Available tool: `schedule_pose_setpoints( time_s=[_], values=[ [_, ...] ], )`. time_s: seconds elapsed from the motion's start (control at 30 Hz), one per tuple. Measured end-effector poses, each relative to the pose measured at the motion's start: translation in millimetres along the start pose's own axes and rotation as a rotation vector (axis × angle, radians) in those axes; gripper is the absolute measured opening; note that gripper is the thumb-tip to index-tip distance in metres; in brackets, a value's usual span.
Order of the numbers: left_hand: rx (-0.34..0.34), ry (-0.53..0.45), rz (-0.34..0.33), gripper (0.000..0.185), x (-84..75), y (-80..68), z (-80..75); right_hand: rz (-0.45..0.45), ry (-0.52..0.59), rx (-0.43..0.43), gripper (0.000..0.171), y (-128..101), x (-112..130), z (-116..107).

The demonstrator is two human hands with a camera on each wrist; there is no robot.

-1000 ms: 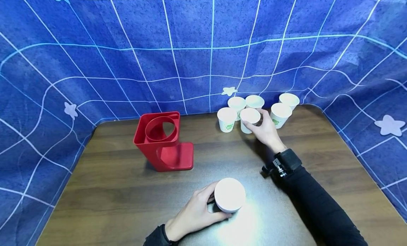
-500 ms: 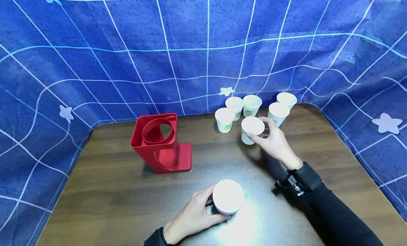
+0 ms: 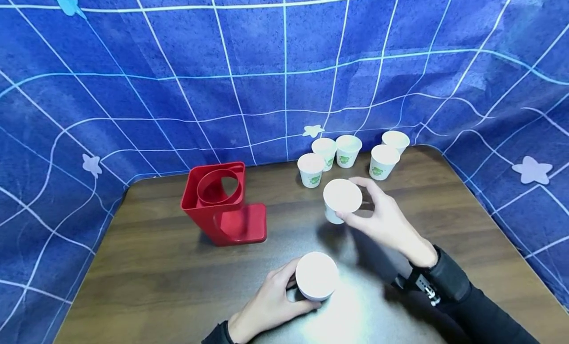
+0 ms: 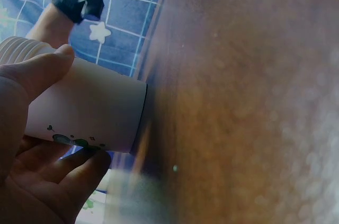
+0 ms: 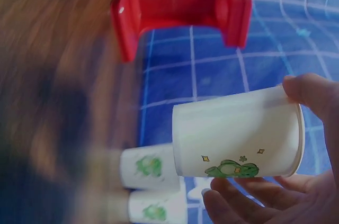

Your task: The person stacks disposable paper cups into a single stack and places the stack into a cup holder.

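Head view, checked against the red holder [image 3: 221, 204]: nearest me, my left hand [image 3: 265, 304] curls its fingers round the stacked cup [image 3: 316, 275] standing on the worktop [image 3: 155, 279]. Beyond, right of the holder, my right hand [image 3: 386, 220] pinches a lifted cup [image 3: 341, 199]. Five cups [image 3: 348, 150] wait farthest back; I judge the holder unfilled.

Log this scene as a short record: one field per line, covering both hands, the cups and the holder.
left hand: grips a cup stack standing on the table
right hand: holds a single cup by its rim end, lifted off the table
loose cups: five upright at the table's far edge, e.g.
cup print: green frog on the held cup, seen in the right wrist view
holder: red, left of the cups, ring opening on top
backdrop: blue cloth with white lines and stars
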State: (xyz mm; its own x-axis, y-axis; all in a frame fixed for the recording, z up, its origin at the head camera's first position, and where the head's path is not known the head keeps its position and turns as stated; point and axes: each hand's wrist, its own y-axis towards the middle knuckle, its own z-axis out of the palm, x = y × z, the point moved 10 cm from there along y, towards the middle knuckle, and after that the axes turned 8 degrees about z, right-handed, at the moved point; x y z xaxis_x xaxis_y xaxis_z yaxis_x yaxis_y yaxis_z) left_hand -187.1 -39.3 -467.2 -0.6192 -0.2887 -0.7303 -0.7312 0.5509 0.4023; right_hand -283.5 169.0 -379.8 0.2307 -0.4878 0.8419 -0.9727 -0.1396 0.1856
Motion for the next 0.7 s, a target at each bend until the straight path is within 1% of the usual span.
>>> schedule_pose_setpoints(
  time_s=[0.1,0.2,0.37,0.4,0.5,0.6,0.7],
  values=[
    [0.005,-0.016,0.008,0.076,0.4,-1.1,1.3,-0.041,-0.046,0.007,0.067,-11,14,3],
    [0.005,-0.026,0.024,0.075,-0.4,-0.8,1.9,-0.086,-0.066,0.024,0.070,-21,28,7],
    [0.002,-0.046,0.041,0.075,-2.1,0.1,1.7,-0.152,-0.064,0.079,0.071,-32,49,13],
    [0.005,-0.061,0.031,0.074,-1.7,0.0,1.8,-0.167,-0.062,0.092,0.071,-34,54,14],
    [0.008,-0.065,0.024,0.073,-2.1,0.2,1.3,-0.225,-0.061,0.123,0.073,-41,67,16],
    [0.016,-0.078,-0.008,0.072,0.0,-0.5,0.9,-0.279,-0.072,0.145,0.075,-48,78,17],
    [0.017,-0.079,-0.010,0.071,0.8,-0.2,0.2,-0.311,-0.091,0.168,0.076,-54,85,18]
  ],
)
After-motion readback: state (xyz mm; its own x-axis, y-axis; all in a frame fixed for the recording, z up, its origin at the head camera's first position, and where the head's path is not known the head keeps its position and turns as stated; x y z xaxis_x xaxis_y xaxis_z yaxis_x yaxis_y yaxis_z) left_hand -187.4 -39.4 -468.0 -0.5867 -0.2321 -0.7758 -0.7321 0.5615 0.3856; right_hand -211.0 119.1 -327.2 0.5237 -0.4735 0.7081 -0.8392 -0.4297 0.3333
